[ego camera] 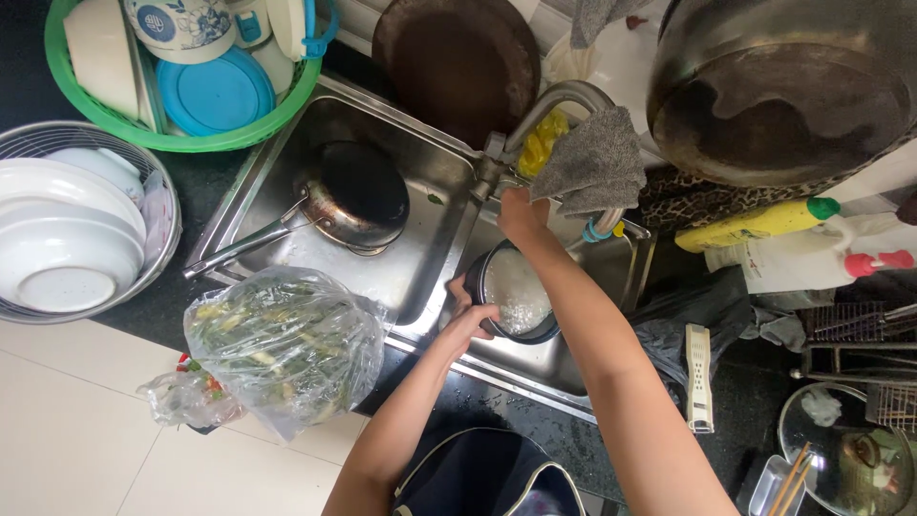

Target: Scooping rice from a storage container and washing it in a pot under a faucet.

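My left hand (465,320) grips the rim of a dark pot (497,330) that holds cloudy white water and sits in the right basin of a steel double sink (420,287). My right hand (521,212) reaches up and rests on the tap handle at the base of a curved steel faucet (564,100). A grey cloth (594,162) hangs over the faucet just right of that hand. In the left basin a small steel saucepan (355,196) lies with its long handle pointing to the lower left.
A clear plastic bag of green vegetables (282,349) sits at the sink's front edge. A wire basket of white bowls (67,229) and a green basket of dishes (181,67) stand left. Two woks (783,96) are behind; bottles and a rack stand right.
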